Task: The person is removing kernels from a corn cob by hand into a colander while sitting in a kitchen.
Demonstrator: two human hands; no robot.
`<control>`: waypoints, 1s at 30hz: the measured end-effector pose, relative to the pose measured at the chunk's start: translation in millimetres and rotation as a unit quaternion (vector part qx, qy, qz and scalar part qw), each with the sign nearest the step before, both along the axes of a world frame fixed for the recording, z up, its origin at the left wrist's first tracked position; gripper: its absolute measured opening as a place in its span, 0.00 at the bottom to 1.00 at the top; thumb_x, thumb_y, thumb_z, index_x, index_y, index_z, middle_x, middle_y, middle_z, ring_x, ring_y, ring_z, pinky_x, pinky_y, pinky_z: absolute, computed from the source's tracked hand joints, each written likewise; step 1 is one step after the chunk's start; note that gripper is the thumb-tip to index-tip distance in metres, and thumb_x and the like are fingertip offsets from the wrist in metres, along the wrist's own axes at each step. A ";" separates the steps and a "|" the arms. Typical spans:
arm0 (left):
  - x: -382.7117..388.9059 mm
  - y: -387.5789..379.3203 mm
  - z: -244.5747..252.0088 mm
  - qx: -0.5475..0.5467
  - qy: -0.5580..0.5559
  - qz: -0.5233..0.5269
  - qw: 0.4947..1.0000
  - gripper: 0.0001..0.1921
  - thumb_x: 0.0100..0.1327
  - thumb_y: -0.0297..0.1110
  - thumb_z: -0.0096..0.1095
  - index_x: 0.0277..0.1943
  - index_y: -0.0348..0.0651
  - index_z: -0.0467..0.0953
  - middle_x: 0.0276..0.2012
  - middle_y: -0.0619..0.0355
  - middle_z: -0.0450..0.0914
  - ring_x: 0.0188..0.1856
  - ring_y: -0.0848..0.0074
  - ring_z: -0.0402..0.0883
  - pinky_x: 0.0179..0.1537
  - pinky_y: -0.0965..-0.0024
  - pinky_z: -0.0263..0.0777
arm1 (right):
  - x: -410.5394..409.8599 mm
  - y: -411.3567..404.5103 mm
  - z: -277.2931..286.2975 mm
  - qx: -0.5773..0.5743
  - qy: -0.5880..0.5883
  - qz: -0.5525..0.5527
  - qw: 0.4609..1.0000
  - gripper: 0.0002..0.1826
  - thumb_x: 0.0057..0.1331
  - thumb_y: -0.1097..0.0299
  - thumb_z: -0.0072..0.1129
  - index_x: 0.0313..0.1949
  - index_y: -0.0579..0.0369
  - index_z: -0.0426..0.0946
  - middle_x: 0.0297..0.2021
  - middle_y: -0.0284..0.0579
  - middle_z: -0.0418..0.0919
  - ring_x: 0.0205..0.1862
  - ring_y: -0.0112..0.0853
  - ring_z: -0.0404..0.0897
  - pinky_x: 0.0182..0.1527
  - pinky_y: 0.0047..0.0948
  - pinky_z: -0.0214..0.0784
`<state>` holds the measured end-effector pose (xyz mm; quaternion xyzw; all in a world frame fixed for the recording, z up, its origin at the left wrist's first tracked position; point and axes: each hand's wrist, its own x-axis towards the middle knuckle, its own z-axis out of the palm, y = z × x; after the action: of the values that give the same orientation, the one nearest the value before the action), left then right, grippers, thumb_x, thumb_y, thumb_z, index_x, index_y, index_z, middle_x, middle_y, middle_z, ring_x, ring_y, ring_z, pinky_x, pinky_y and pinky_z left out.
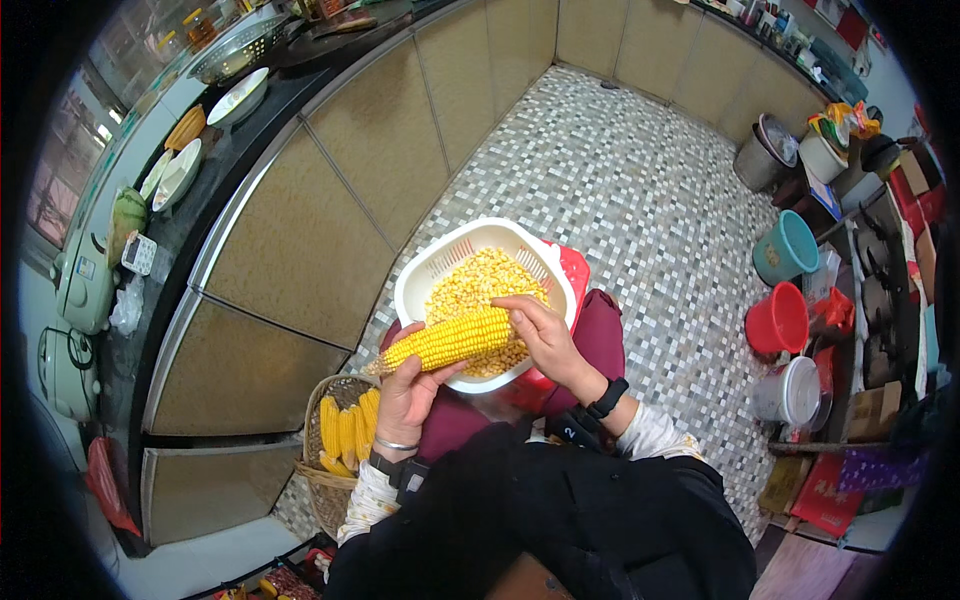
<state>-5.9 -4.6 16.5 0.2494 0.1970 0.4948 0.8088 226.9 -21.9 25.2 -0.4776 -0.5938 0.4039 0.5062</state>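
Note:
My left hand (411,394) holds a yellow corn cob (450,339) from below, near its pointed end at the left. At the other end of the cob my right hand (546,337) rests with thumb and fingertips against it. The cob lies across the air above a white plastic colander basket (409,296), which holds a heap of loose corn kernels (480,281). Under the basket a red plastic stool (576,270) shows in part, between my knees. To the left of my left hand stands a wicker basket (313,442) with several whole corn cobs (347,431).
Cabinets (285,240) run along the left under a dark countertop (217,169) bearing bowls and a metal colander (238,51). At the right stand a teal bucket (786,247), a red bucket (777,318), a lidded white bucket (787,391) and a loaded shelf. The floor (660,225) is mosaic-patterned.

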 end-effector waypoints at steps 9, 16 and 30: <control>-8.6 -2.4 -5.5 -0.011 0.025 0.036 0.999 0.27 0.62 0.31 0.63 0.62 0.40 0.62 0.60 0.43 0.68 0.62 0.50 0.69 0.56 0.42 0.71 | -7.1 8.9 -8.4 0.207 -0.158 -0.106 0.960 0.05 0.67 0.73 0.53 0.37 0.62 0.73 0.37 0.48 0.78 0.40 0.36 0.78 0.43 0.31 0.70; -16.6 -4.4 1.3 0.007 0.037 0.051 0.998 0.28 0.60 0.29 0.64 0.61 0.40 0.62 0.59 0.41 0.68 0.61 0.49 0.69 0.55 0.42 0.72 | 5.6 23.0 -22.8 0.027 -0.087 -0.145 0.985 0.08 0.67 0.69 0.54 0.41 0.61 0.74 0.36 0.46 0.79 0.39 0.32 0.79 0.43 0.29 0.71; -17.5 -7.1 -0.6 0.005 0.021 0.049 0.999 0.29 0.57 0.27 0.65 0.60 0.37 0.62 0.59 0.40 0.68 0.60 0.48 0.70 0.55 0.42 0.72 | -13.4 15.3 -26.0 -0.074 0.079 0.018 0.994 0.14 0.66 0.61 0.59 0.42 0.58 0.73 0.37 0.38 0.76 0.42 0.25 0.74 0.47 0.25 0.66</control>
<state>-23.4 -11.7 15.9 0.2540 0.2237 0.5294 0.7779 213.5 -6.6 -0.8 -0.4689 -0.5290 0.4924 0.5077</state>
